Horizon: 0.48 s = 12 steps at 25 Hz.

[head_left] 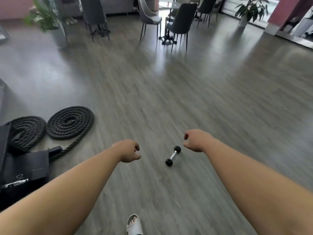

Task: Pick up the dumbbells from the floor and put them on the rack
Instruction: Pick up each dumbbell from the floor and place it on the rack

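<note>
A small dumbbell [173, 155] with black hex ends and a chrome handle lies on the grey wood floor, between my two outstretched arms. My left hand [129, 150] hangs to its left, fingers curled inward, holding nothing. My right hand [196, 140] is just above and right of the dumbbell, fingers loosely curled, also holding nothing. Neither hand touches the dumbbell. No rack is in view.
Coiled black battle ropes [69, 122] and a black bench or pad [25, 168] lie at the left. Dark chairs [181, 22] and a table stand at the back, with potted plants [49, 21] at back left and right. My white-sandalled foot [134, 225] is at the bottom.
</note>
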Available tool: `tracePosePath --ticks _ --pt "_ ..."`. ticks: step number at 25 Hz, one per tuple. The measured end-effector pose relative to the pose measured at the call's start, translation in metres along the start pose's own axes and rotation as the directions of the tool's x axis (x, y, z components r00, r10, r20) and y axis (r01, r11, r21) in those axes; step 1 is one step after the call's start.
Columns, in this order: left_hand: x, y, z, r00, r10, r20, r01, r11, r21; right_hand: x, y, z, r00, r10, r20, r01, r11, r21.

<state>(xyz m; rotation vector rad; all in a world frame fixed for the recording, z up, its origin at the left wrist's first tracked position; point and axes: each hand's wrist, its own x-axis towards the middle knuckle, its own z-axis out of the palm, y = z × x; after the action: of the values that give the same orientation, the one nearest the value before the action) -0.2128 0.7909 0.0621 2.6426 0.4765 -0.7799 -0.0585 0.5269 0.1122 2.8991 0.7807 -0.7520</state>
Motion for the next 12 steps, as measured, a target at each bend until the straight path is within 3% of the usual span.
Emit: tracePosePath --ticks 6,12 --pt "0.076 0.047 -0.03 0.999 0.031 -0.012 -0.032 0.999 -0.018 0.055 0.057 -0.02 0.999 0.033 0.029 -0.033 0.999 -0.013" --pt "0.126 0.097 -0.019 0.986 -0.16 -0.037 0.153 0.978 -0.141 0.146 0.117 -0.043 0.99 -0.128 0.062 0.132 0.99 -0.054"
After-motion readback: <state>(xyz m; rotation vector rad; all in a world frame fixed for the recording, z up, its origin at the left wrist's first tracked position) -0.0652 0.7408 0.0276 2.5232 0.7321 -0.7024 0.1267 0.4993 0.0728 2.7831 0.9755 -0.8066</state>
